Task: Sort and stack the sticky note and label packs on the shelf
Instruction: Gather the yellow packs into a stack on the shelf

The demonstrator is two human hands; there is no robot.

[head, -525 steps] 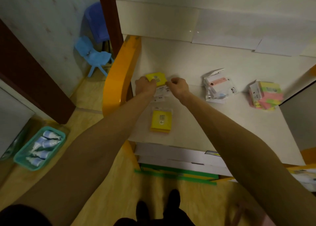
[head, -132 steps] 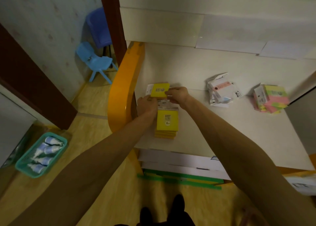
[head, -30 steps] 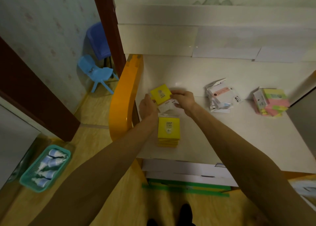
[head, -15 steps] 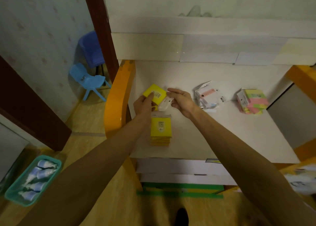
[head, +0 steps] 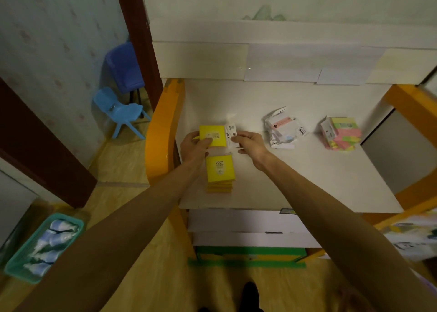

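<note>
- The left hand [head: 195, 146] holds a yellow pack [head: 212, 135] above the shelf [head: 307, 181], thumb curled over the pack's near edge and the other fingers hidden beneath it.
- The right hand [head: 250, 144] pinches the white header [head: 230, 133] at the right end of that same pack, thumb and forefinger closed on the card, the remaining fingers loosely bent.
- The pack is held roughly level, its printed face upward, with the header pointing right and away.
- Just nearer than the held pack, a yellow stack [head: 220, 173] of like packs lies on the shelf; the top one reads "2207". The left wrist is just beside the stack's far left corner; whether it touches cannot be told.
- Right of the hands, well apart from them, a white pile [head: 283, 129] of label packs lies loose and uneven.
- Farther right, a pastel stack [head: 341, 134] of pink, green and yellow notes sits near the back corner.
- An orange side panel [head: 163, 132] bounds the shelf on the left.
- On the floor at left stand two blue chairs [head: 120, 108] and a teal basket [head: 21, 268] holding pale tubes.
</note>
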